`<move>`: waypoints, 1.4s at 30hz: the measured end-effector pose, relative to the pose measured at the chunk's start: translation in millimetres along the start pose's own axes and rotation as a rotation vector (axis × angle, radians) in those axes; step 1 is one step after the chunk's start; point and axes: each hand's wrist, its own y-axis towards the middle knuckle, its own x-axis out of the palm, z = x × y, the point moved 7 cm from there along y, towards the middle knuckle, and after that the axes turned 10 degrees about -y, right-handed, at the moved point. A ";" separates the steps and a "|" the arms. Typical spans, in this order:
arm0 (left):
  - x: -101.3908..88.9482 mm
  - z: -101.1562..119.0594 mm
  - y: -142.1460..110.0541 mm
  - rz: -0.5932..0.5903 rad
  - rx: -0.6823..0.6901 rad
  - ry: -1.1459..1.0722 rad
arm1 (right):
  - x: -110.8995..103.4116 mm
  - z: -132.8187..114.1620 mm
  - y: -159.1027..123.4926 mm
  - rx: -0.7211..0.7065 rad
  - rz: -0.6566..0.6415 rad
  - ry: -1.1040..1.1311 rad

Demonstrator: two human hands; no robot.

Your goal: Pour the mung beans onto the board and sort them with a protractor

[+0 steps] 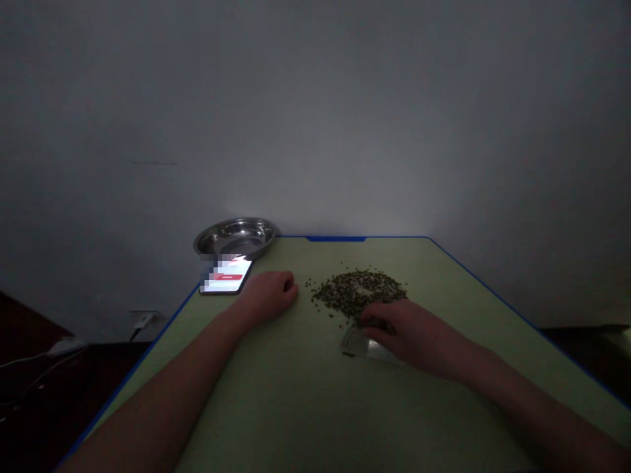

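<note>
My left hand (270,295) rests on the table in a loose fist, beside the phone, and nothing shows in it. My right hand (407,334) is at the near edge of a spread pile of small dark seeds or beans (352,289). Its fingers curl down and press together; whatever lies between them is hidden. Under and beside those fingers lies a clear, half-round plastic piece (353,343) that looks like a protractor. Part of it is covered by my right hand. A few dark bits sit by its near edge.
A shiny metal bowl (236,236) stands at the table's far left corner. In front of it lies a phone (224,279) with a lit screen. The green table (305,407) has a blue edge and meets a grey wall. Cables (34,378) run at the lower left.
</note>
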 end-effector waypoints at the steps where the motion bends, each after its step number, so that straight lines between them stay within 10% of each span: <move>1: -0.1 0.0 -0.1 0.002 0.001 -0.001 | 0.5 -2.1 -1.3 -0.005 -0.009 0.003; 26: 0.8 2.0 0.9 0.003 0.018 -0.017 | 7.0 11.8 -39.9 0.149 -0.012 0.013; 42: 0.7 1.0 1.9 0.010 0.023 0.004 | 9.8 -47.6 -28.3 -0.084 -0.081 -0.031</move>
